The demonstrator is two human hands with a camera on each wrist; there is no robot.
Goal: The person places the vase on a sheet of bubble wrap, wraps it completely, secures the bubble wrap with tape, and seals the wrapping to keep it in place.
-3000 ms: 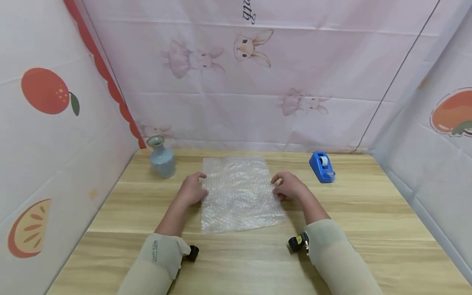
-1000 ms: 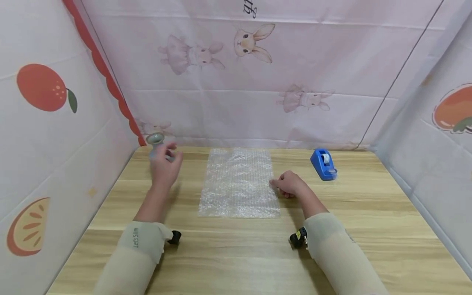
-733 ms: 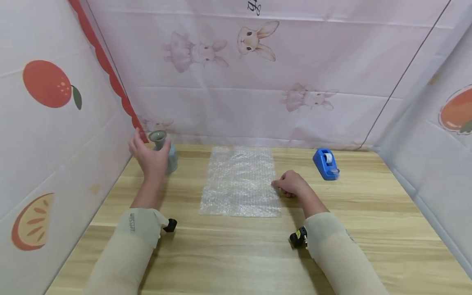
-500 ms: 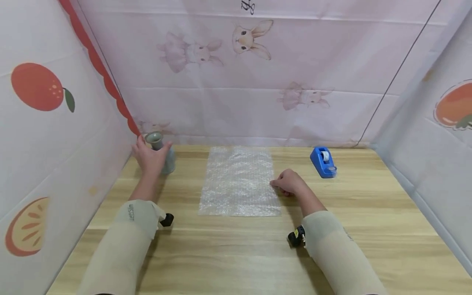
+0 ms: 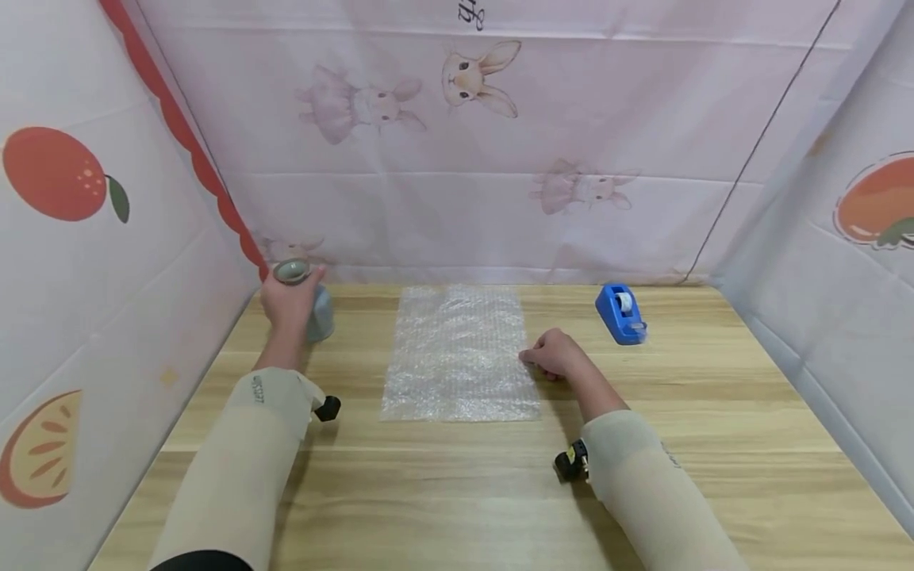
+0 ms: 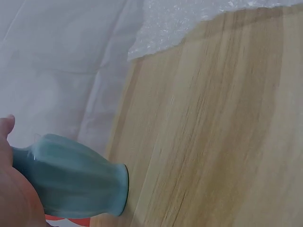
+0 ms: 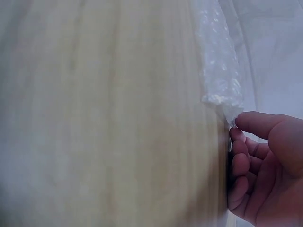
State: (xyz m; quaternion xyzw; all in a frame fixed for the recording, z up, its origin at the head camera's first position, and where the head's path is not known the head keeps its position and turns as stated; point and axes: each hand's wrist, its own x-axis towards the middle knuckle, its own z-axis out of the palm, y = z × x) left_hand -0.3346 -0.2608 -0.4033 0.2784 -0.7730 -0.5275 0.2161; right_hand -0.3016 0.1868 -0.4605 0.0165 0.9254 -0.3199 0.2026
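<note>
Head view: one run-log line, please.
left hand: grips vase at neck; right hand: pinches bubble wrap edge; tape dispenser: untouched

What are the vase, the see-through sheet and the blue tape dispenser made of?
The vase: probably glazed ceramic, going by its smooth blue-green surface with a soft sheen; painted glass isn't ruled out.
The see-through sheet: most likely plastic bubble wrap, shown by its glinting, bumpy texture.
The blue tape dispenser: perhaps moulded plastic, judging by its even colour; too small to be sure.
</note>
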